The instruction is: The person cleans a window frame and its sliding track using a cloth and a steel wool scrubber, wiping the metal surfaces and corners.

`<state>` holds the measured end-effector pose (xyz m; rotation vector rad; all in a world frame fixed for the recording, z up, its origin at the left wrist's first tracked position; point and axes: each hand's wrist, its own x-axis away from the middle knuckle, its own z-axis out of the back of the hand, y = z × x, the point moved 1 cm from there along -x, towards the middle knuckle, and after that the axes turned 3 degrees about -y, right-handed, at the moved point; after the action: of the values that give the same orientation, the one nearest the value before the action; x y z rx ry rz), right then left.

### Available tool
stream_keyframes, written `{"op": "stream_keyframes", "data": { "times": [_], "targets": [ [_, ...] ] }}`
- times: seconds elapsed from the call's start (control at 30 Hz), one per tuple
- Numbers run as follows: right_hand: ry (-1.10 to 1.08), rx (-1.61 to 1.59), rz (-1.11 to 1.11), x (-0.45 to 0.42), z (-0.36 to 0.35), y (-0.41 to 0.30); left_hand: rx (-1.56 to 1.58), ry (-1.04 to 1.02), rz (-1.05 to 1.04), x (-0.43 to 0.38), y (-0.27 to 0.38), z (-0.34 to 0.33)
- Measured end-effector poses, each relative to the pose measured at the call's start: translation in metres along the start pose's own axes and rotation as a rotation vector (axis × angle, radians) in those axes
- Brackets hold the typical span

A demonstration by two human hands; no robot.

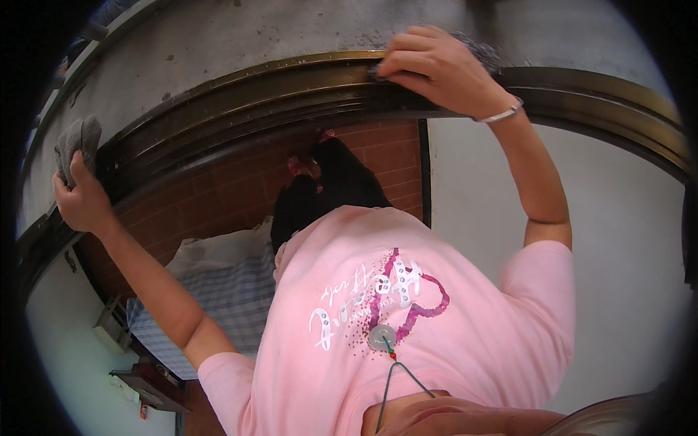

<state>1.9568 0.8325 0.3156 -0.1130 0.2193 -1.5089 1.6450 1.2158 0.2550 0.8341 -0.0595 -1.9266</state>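
Note:
At the left, my left hand (83, 204) grips a folded grey cloth (79, 147) above the window frame and sill. My right hand (436, 68) is bent over the dark metal window track (262, 103). It holds a dark grey, rough-textured cloth or scrubber (477, 52), mostly hidden behind the fingers and knuckles. Part of that bundle touches the track's gold-edged outer rail by my fingertips. Pale specks lie along the rail. Outside it runs a stained concrete ledge (218, 32).
Below the frame is a reddish-brown tiled floor (234, 185). A bed with a blue checked cover (234, 305) stands at my left side. Beyond it, a small dark wooden shelf (152, 387) is by the wall. A white wall (480, 218) rises at the right.

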Motion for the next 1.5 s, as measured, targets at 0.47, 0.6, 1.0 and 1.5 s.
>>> {"op": "stream_keyframes", "data": {
  "times": [0.47, 0.6, 1.0, 1.5],
  "targets": [
    [0.005, 0.161, 0.019, 0.011, 0.002, 0.003, -0.072, 0.01, -0.026, -0.002, -0.017, -0.008],
    [0.072, 0.333, 0.079, -0.005, -0.007, -0.009, -0.155, 0.062, -0.073, -0.001, -0.022, -0.019],
    [0.138, 0.295, 0.055, -0.031, -0.021, -0.027, -0.179, -0.018, -0.041, -0.009, -0.024, -0.019],
    [0.078, 0.266, 0.051, -0.009, -0.014, -0.016, -0.106, -0.044, -0.011, -0.005, -0.019, -0.013]
  ]
}}
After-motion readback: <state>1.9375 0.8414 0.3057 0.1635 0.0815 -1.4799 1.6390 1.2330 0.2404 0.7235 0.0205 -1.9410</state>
